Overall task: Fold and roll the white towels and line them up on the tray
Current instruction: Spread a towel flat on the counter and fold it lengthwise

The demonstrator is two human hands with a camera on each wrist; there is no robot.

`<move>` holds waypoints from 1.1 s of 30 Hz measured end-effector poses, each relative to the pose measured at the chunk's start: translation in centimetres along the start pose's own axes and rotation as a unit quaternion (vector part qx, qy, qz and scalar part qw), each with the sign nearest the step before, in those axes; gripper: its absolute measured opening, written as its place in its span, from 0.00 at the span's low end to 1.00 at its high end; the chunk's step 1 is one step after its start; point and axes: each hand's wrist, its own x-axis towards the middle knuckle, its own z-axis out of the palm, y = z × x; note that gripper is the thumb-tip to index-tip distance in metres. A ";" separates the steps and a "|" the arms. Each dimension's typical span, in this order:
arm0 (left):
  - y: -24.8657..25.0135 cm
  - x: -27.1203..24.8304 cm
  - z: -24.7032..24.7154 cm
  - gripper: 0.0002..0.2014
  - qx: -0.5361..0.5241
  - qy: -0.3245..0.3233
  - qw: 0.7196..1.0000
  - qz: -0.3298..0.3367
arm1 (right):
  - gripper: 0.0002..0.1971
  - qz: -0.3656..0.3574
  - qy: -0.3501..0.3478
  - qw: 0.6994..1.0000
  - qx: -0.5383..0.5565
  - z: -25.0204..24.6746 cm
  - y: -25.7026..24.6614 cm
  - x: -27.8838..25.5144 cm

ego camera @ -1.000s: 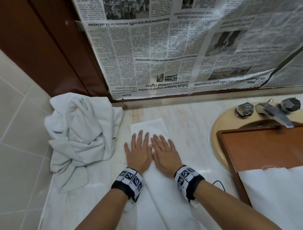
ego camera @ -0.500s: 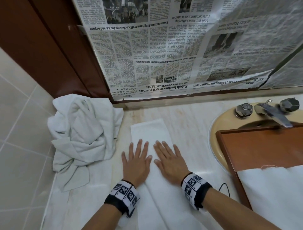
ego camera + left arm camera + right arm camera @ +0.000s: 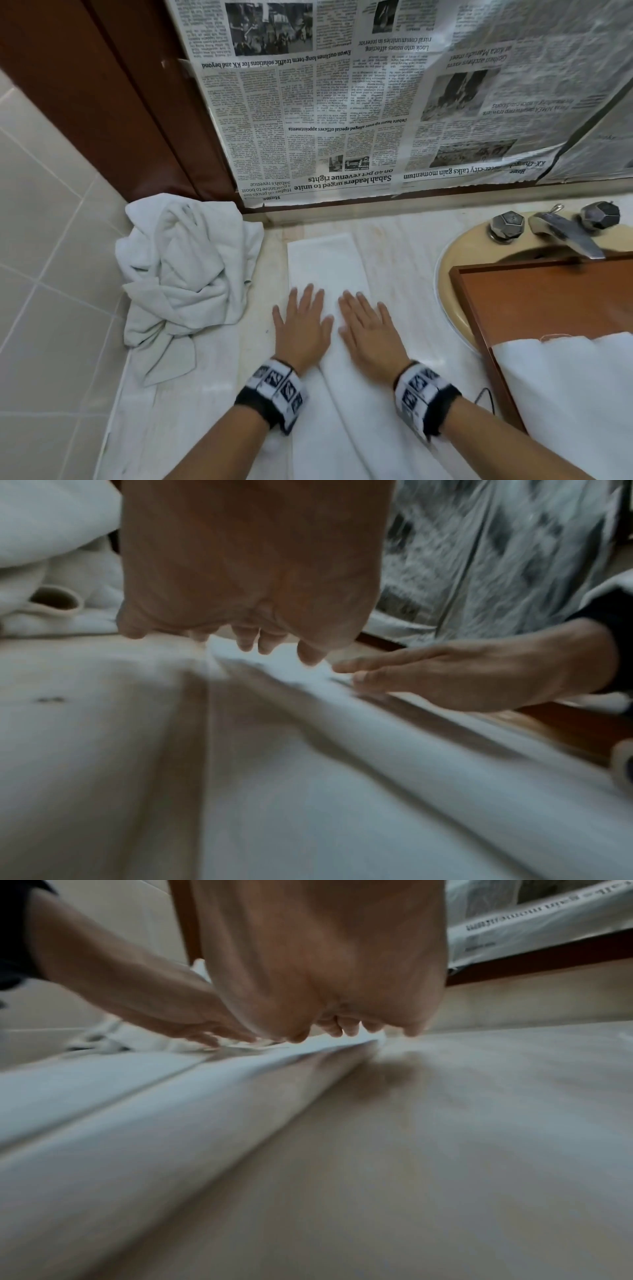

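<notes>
A white towel (image 3: 323,263) folded into a long narrow strip lies flat on the pale counter, running from the wall toward me. My left hand (image 3: 301,318) and right hand (image 3: 368,325) press on it side by side, palms down, fingers straight. In the left wrist view the left hand (image 3: 253,639) sits over the strip (image 3: 308,777) with the right hand (image 3: 445,674) beside it. The right wrist view shows the right hand (image 3: 346,1026) flat on the towel (image 3: 171,1110). A wooden tray (image 3: 548,298) rests across the sink, with white cloth (image 3: 565,394) at its near end.
A heap of crumpled white towels (image 3: 185,274) lies at the counter's left corner against the tiled wall. A beige sink (image 3: 455,260) with a metal tap (image 3: 561,233) is at the right. Newspaper (image 3: 376,102) covers the wall behind.
Both flat hands have slid back along the towel strip toward me, uncovering more of its far end.
</notes>
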 end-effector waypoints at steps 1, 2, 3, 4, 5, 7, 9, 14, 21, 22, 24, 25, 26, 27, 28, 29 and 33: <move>0.0 -1.1 0.7 0.31 0.011 -0.010 1.000 0.008 | 0.29 -0.012 0.003 1.000 -0.004 0.8 -0.3 -1.4; -0.2 -1.8 1.5 0.32 0.023 -0.017 1.000 0.012 | 0.28 -0.015 -0.005 1.000 -0.001 1.3 -0.5 -2.6; -0.7 -2.3 2.1 0.33 0.033 -0.019 0.999 0.012 | 0.28 -0.014 -0.010 1.000 0.001 1.7 -0.4 -3.5; -1.4 -2.5 2.6 0.36 0.038 -0.016 0.999 0.009 | 0.29 -0.010 -0.014 1.000 -0.001 1.8 -0.2 -4.1; -2.1 -2.4 2.7 0.38 0.038 -0.010 0.999 0.002 | 0.29 -0.005 -0.014 1.000 -0.006 1.8 0.3 -4.4; -3.3 -2.1 2.6 0.36 0.024 0.005 1.000 -0.020 | 0.30 0.011 -0.037 0.999 -0.012 1.4 1.2 -4.8; -3.9 -1.7 2.3 0.29 0.002 0.020 0.999 -0.040 | 0.31 0.026 -0.060 0.998 -0.005 1.1 2.0 -4.8; -3.4 -0.8 1.7 0.26 -0.051 0.063 0.994 -0.075 | 0.38 0.029 -0.047 0.998 0.008 0.1 3.2 -3.0; -1.7 -2.6 0.6 0.28 -0.115 0.115 0.985 0.060 | 0.38 0.088 0.033 0.986 0.135 -2.6 1.1 -6.1; -1.7 -3.0 0.9 0.24 -0.117 0.106 0.984 0.087 | 0.31 0.082 0.060 0.985 0.140 -2.2 0.4 -7.5; -1.9 -3.7 1.4 0.17 -0.103 0.080 0.984 0.119 | 0.22 0.092 0.047 0.981 0.165 -1.5 -1.0 -10.3; -2.1 -3.9 1.6 0.15 -0.091 0.070 0.985 0.127 | 0.20 0.107 0.018 0.979 0.173 -1.4 -1.5 -11.5; -2.2 -4.1 1.8 0.14 -0.081 0.066 0.986 0.130 | 0.20 0.120 -0.005 0.978 0.173 -1.3 -1.8 -12.4; -2.3 -4.2 2.0 0.14 -0.076 0.065 0.986 0.133 | 0.19 0.131 -0.018 0.977 0.165 -1.2 -1.9 -12.9; -2.4 -4.4 2.1 0.14 -0.071 0.066 0.986 0.137 | 0.18 0.140 -0.024 0.978 0.155 -1.3 -2.0 -13.2; -2.4 -4.4 2.2 0.14 -0.063 0.067 0.986 0.139 | 0.15 0.148 -0.030 0.977 0.149 -1.5 -2.2 -13.2; -1.6 -4.8 1.7 0.10 -0.030 0.060 0.989 0.132 | 0.06 0.177 -0.062 0.971 0.146 -1.9 -2.7 -12.9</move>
